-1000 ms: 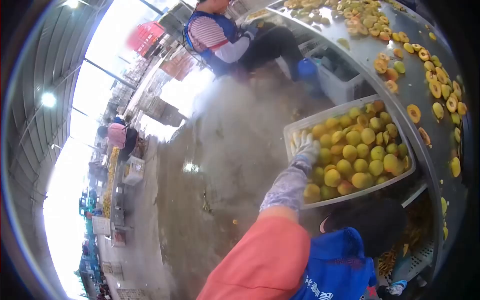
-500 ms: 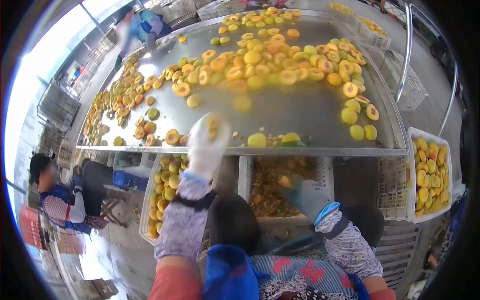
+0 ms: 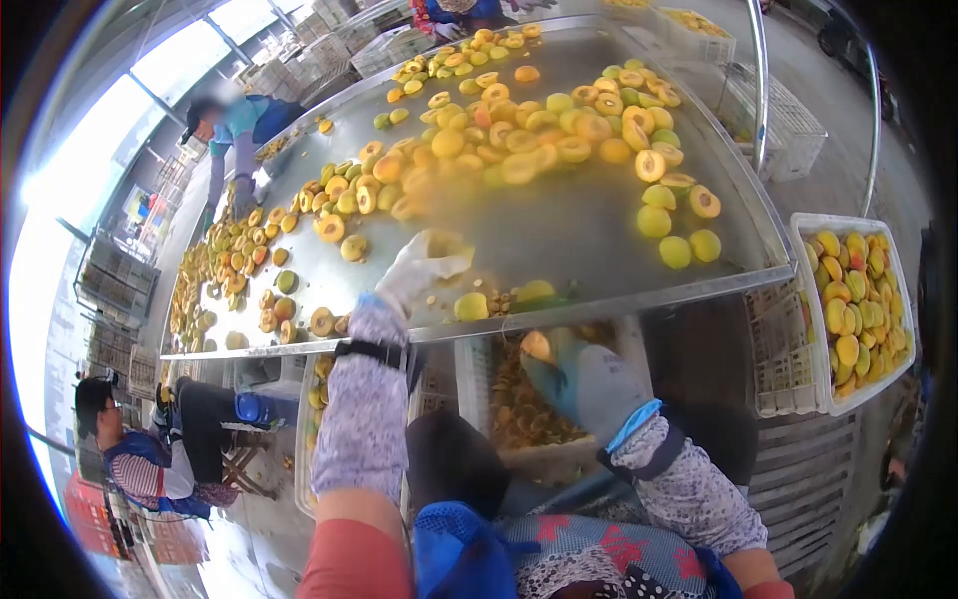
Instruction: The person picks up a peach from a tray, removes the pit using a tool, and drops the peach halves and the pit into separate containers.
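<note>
My left hand (image 3: 427,268), in a white glove, is over the near part of the metal table (image 3: 399,321). Its fingers are curled around something yellowish and blurred that I cannot make out. My right hand (image 3: 584,384), in a grey and teal glove, is closed on an orange fruit half (image 3: 537,346) above a crate (image 3: 474,384) of brownish fruit pieces. Halved and whole yellow fruits (image 3: 519,140) lie in a broad band across the table. Close to the left hand, a yellow-green fruit (image 3: 471,306) rests by the near edge.
A white crate of fruit (image 3: 853,309) stands at the right. Another fruit crate (image 3: 315,399) is partly under the table at left. One person (image 3: 239,130) reaches over the table's far left side; another (image 3: 140,449) sits at lower left. Metal rails (image 3: 760,90) rise at right.
My left hand has turned, its fingers now pointing right. My right hand has moved left and up with the fruit half. The view has tilted, and the far-left person reaches further over the table.
</note>
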The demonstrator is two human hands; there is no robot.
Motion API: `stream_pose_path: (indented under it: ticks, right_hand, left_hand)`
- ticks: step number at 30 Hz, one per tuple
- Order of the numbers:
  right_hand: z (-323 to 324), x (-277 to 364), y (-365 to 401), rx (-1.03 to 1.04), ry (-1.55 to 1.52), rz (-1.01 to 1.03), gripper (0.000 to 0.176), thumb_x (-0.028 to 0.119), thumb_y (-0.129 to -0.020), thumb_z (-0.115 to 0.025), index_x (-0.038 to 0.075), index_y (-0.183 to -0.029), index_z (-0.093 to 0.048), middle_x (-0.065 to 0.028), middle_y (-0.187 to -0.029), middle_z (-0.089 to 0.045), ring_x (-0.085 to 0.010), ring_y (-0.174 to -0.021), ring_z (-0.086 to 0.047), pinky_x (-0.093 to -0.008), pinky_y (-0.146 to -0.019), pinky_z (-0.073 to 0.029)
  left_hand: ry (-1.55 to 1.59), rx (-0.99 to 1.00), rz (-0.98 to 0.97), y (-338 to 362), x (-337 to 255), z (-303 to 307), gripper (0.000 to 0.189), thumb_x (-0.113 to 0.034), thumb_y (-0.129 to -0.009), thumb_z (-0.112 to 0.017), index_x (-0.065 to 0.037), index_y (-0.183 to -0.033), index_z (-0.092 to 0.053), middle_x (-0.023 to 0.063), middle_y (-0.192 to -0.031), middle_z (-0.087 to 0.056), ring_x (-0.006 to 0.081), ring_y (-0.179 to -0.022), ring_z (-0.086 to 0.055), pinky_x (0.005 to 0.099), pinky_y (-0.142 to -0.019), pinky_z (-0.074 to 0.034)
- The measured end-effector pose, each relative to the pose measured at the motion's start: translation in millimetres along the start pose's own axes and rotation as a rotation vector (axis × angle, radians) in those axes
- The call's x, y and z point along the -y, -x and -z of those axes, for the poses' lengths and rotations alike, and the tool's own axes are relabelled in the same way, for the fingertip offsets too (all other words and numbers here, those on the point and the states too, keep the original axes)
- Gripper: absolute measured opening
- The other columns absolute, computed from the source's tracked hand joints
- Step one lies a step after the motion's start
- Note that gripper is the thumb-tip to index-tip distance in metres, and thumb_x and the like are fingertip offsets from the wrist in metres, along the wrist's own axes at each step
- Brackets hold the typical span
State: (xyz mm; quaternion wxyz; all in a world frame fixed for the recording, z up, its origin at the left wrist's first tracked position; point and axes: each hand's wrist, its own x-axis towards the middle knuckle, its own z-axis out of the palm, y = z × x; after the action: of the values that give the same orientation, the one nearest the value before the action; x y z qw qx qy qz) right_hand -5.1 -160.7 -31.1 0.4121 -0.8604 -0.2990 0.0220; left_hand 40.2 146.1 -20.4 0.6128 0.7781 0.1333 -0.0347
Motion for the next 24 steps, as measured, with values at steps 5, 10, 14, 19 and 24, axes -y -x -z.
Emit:
stream_pose_path:
  ticks: [5, 10, 14, 19, 24]
  right_hand:
    - [1, 13, -9, -0.184, -0.105, -0.047, 0.033, 0.038, -0.094, -0.067, 0.006, -0.102, -0.065, -0.023, -0.081, -0.068, -0.0441, -0.076, -0.066, -0.0525, -0.066, -0.052]
    - [-3, 2, -7, -0.071, -0.181, -0.085, 0.034, 0.038, -0.095, -0.066, 0.005, -0.103, -0.065, -0.0236, -0.084, -0.068, -0.0451, -0.078, -0.066, -0.0528, -0.066, -0.052]
    - [-4, -8, 0, -0.093, -0.142, -0.046, 0.036, 0.039, -0.096, -0.063, 0.005, -0.109, -0.065, -0.0233, -0.088, -0.068, -0.0443, -0.076, -0.065, -0.0511, -0.064, -0.052]
    - [-80, -44, 19, -0.142, 0.253, 0.093, 0.022, 0.03, -0.092, -0.061, 0.01, -0.101, -0.065, -0.0122, -0.083, -0.065, -0.0319, -0.071, -0.065, -0.045, -0.06, -0.052]
    - [-44, -7, 4, 0.003, -0.801, -0.155, 0.039, 0.04, -0.098, -0.057, 0.003, -0.106, -0.068, -0.0164, -0.089, -0.072, -0.0276, -0.084, -0.07, -0.0413, -0.073, -0.053]
  left_hand:
    - [0.163, -0.035, -0.27, 68, -27, -76, 0.036, -0.029, -0.1, -0.057, -0.001, -0.122, -0.061, 0.0108, -0.112, -0.065, 0.021, -0.097, -0.063, 0.0336, -0.085, -0.051]
    - [0.607, -0.09, -0.231, 83, -36, -129, 0.051, -0.037, -0.107, -0.039, 0.007, -0.122, -0.058, 0.015, -0.099, -0.067, 0.0233, -0.086, -0.064, 0.0346, -0.081, -0.051]
    - [0.682, -0.106, -0.161, 88, -40, -145, 0.057, -0.043, -0.107, -0.038, 0.008, -0.122, -0.058, 0.0135, -0.097, -0.067, 0.0228, -0.082, -0.064, 0.0343, -0.079, -0.052]
    - [0.448, -0.215, -0.326, 73, -5, -148, 0.038, -0.033, -0.105, -0.043, 0.0, -0.112, -0.061, 0.0074, -0.083, -0.064, 0.015, -0.067, -0.058, 0.0298, -0.058, -0.047]
    - [0.222, -0.44, -0.178, 38, 20, -123, 0.056, -0.046, -0.107, -0.039, 0.004, -0.119, -0.062, 0.0093, -0.091, -0.064, 0.0167, -0.075, -0.06, 0.0296, -0.068, -0.051]
